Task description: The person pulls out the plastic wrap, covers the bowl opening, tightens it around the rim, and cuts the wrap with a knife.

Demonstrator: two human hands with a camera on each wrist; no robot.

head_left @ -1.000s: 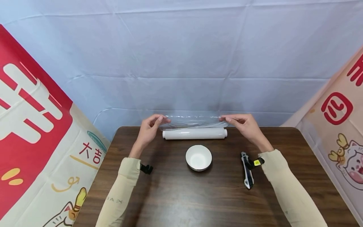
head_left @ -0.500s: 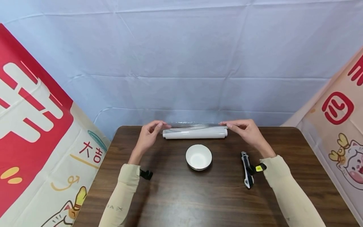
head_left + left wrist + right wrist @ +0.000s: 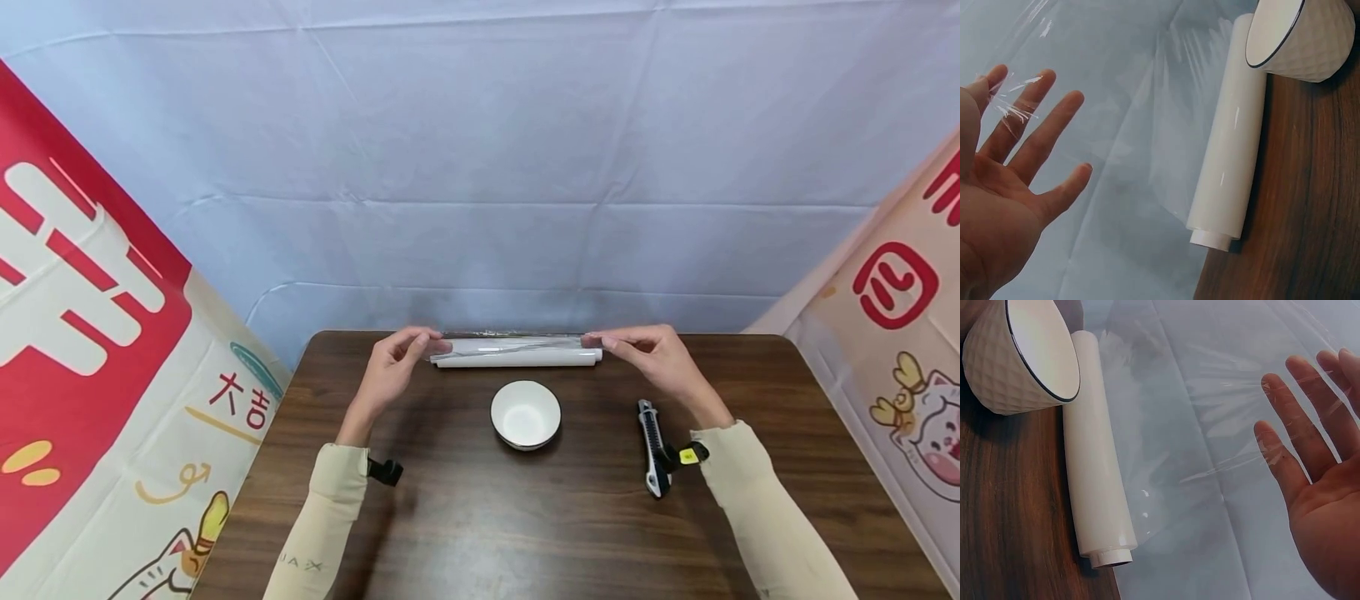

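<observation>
A white roll of cling film (image 3: 517, 359) lies crosswise near the far edge of the table, beyond a white bowl (image 3: 525, 414). Clear film (image 3: 1169, 119) runs up from the roll and is stretched between both hands. My left hand (image 3: 390, 367) pinches one corner between thumb and index finger, its other fingers spread. At the opposite corner, my right hand (image 3: 663, 360) pinches the film the same way, with several fingers behind the sheet in the right wrist view. Seen from the head, the film's held edge passes just above the roll. The bowl has a dark rim and a diamond-patterned outside (image 3: 988, 369).
A utility knife (image 3: 651, 450) lies on the brown wooden table (image 3: 480, 533), right of the bowl and close to the right wrist's camera strap. A pale cloth backdrop (image 3: 480, 167) hangs behind the table, with printed cloths at both sides.
Both hands have come down and nearer in the head view, bringing the film's held edge from beyond the roll to above it. The roll, bowl and knife have stayed put.
</observation>
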